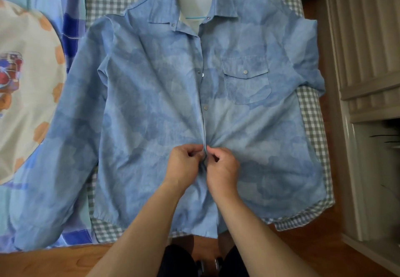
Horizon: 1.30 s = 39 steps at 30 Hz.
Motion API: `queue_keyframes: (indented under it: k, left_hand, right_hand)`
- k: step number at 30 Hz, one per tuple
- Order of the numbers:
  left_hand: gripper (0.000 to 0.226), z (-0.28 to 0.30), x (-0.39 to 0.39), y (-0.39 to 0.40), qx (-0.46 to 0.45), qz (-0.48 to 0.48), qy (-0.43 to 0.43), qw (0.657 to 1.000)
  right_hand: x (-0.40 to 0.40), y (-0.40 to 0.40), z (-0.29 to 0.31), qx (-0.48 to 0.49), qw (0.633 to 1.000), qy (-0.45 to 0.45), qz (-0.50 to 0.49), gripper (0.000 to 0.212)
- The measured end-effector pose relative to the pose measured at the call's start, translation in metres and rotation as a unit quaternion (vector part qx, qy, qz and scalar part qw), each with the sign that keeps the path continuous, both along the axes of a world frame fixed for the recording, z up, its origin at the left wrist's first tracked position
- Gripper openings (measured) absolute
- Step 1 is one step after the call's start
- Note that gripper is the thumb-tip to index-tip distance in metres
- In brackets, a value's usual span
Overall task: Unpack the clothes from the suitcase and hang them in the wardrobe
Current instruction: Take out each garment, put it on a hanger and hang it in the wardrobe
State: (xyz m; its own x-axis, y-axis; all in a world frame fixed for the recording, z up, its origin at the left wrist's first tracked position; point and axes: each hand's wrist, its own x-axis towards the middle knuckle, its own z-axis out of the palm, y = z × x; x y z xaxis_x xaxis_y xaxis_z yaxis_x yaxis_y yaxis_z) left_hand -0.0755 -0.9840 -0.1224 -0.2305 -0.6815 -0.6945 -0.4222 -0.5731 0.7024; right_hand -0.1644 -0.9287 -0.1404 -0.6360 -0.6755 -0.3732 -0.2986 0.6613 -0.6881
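left hand (184, 164) and right hand (223, 168), fingers pinching the front placket of the blue shirt (151, 107), below its chest pocket (246, 81)

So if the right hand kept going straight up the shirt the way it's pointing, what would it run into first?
Probably the snap button on the placket of the blue shirt. The right hand points up along the shirt front, pinching the placket opposite the left hand; nothing else lies between.

The hanger (193, 17) shows only a teal sliver inside the shirt (151, 103) collar; its hook is cut off above the collar.
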Motion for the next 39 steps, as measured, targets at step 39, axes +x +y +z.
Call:
queue_keyframes:
  k: [39]
  left_hand:
    - [0.022, -0.014, -0.051, -0.108, -0.219, 0.056, -0.176, 0.958]
  right_hand:
    - [-0.052, -0.106, -0.005, -0.069, 0.970, -0.150, -0.177, 0.010]
